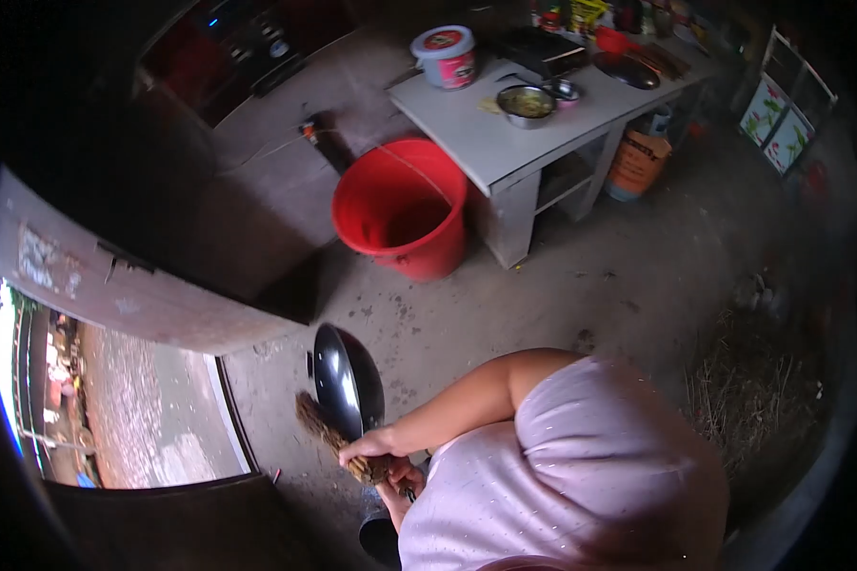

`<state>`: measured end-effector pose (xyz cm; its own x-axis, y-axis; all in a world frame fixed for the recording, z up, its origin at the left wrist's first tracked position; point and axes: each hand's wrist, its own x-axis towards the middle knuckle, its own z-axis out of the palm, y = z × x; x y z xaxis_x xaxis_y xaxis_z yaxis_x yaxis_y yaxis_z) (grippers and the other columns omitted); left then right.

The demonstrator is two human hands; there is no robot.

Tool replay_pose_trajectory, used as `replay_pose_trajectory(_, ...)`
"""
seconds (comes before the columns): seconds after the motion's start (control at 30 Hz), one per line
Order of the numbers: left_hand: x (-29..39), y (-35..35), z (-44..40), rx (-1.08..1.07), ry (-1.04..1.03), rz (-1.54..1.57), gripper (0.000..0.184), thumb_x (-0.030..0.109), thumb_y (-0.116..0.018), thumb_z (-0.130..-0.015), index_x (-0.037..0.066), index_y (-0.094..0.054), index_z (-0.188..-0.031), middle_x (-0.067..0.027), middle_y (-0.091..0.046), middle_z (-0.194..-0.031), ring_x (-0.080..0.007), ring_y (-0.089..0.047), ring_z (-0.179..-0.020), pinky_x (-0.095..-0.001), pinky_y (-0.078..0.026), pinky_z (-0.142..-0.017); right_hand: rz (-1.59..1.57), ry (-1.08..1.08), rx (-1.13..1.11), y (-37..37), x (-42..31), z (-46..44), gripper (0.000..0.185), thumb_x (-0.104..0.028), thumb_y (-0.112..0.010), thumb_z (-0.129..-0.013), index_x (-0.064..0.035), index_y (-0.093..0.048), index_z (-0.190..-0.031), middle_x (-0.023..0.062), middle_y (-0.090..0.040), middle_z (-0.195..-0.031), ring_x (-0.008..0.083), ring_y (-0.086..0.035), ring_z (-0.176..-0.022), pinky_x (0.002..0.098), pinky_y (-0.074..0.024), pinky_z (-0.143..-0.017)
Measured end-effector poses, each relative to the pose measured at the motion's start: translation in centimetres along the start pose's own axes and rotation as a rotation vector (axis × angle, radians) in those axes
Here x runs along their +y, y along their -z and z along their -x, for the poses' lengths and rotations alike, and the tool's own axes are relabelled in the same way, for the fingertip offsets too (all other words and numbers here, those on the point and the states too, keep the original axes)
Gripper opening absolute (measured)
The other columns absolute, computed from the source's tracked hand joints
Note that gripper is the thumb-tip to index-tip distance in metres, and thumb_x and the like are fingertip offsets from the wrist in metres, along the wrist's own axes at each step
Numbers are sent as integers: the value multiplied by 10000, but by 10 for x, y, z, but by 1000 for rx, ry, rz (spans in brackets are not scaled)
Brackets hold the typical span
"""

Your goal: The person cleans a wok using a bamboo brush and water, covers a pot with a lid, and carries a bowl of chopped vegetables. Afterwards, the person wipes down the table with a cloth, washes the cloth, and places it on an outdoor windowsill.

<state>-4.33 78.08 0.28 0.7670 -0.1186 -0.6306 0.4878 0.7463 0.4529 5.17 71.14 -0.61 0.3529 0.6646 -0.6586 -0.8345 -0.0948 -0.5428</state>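
1. Head view. Right hand (371, 445) gripping a brown bristle brush (322, 425) at its bound end, fingers curled round it. Bristles point away from the hand, toward the wok.
2. Left hand (406, 470) just beside the right, lower and partly hidden behind it and the brush. Fingers look bent; cannot tell what they hold, or whether they close on anything.
3. Wok (348, 376), black and shiny, just beyond the right hand. Tilted on its side, light glinting inside. Brush overlaps its near edge; cannot tell whether bristles touch metal. Small side handle (309, 364) on the rim farthest from the hands.
4. Pink shirt (562, 476) of the person close behind both hands, right arm reaching out from its sleeve.
5. Dark round container (381, 541) near the hands, below them in view, partly cut off by the shirt.
6. Floor (543, 285) beyond the hands grey, with dark spots past the wok.
7. Red bucket (419, 259) well apart from the hands, beyond the wok, mouth up.
8. Table (476, 143) farther off than the bucket. On it: lidded tub (446, 68), metal bowl (527, 121) with pale yellowish contents, dark lid (627, 71). Orange carton (638, 164) below.
9. Pale door panel (143, 295) off past the brush side of the hands, daylight yard beside it.
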Motion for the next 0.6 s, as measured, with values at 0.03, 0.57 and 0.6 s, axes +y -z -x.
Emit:
replay_pose_trajectory(0.03,-22,-29,-5,-36,36,-54,196,349,-485,-826,158,-488,-781,66,-450,-627,-42,-414,-461,-222,-375,-470,-52,75,-12,30,-4,49,396,-467,-634,-625,-97,-567,-749,59,-541,-687,165,-512,-596,314,-426,-500)
replay_pose_trajectory(0.57,-347,-419,-112,-707,321,-700,224,224,-486,-785,22,-526,-874,-104,-540,-612,-186,-513,-396,-268,-410,-296,-346,1078,472,372,54,499,426,-264,-593,-753,47,-510,-1032,89,-558,-901,139,-529,-859,258,-425,-778)
replay_pose_trajectory(0.6,-361,-445,-124,-752,395,-734,241,197,-517,-774,18,-507,-935,-106,-560,-681,-182,-543,-450,-268,-435,-331,-351,1113,496,394,50,517,408,-245,-580,-769,36,-494,-1053,82,-554,-900,135,-532,-853,255,-431,-764)
